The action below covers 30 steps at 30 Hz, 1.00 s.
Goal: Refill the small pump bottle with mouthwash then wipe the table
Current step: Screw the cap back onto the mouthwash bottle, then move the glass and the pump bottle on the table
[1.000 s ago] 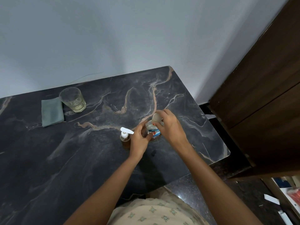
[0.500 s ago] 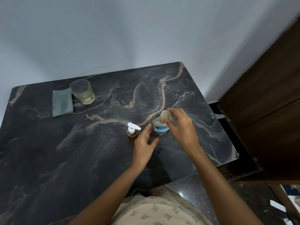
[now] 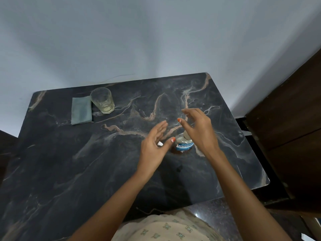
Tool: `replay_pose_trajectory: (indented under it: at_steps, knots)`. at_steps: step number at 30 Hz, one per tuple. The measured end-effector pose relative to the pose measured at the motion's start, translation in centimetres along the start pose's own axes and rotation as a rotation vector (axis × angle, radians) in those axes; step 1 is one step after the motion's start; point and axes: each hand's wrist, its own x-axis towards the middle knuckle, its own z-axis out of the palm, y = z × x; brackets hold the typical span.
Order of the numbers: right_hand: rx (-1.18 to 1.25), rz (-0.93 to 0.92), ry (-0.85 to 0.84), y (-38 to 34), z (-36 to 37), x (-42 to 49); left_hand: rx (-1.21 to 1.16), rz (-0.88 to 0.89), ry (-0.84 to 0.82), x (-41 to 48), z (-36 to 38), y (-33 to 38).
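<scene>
A clear mouthwash bottle (image 3: 184, 144) with a blue label and amber liquid stands on the dark marble table (image 3: 86, 162), its cap on. My right hand (image 3: 198, 129) hovers just above and right of it, fingers spread, holding nothing. My left hand (image 3: 154, 143) is open to the bottle's left, palm turned inward. It hides the small pump bottle; only a bit of the white pump head (image 3: 160, 144) shows between the fingers. A folded grey-green cloth (image 3: 81, 110) lies at the back left.
A drinking glass (image 3: 102, 102) with a little yellowish liquid stands beside the cloth. A dark wooden cabinet (image 3: 286, 127) rises right of the table, with a gap of floor between. The wall runs along the table's far edge.
Both hands have let go of the mouthwash bottle and its cap and lifted apart with fingers spread. The camera has tilted, so the table sits lower in view.
</scene>
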Motion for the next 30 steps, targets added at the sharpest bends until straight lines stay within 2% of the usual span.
replay_pose_trajectory:
  at_steps: [9,16,23,30]
  knots:
    - [0.003,-0.049,-0.289,-2.7,6.0,5.0,0.075,-0.005,0.159,4.2,-9.0,-1.8]
    - [-0.063,-0.099,-0.53,-4.7,13.0,10.4,0.252,-0.048,0.188,8.2,-16.8,-5.1]
    - [-0.148,-0.097,-0.651,-6.6,20.5,15.4,0.416,-0.104,0.209,13.2,-22.4,-8.0]
    - [-0.147,-0.052,-0.692,-7.7,26.2,18.1,0.517,-0.197,0.084,18.5,-25.0,-9.8]
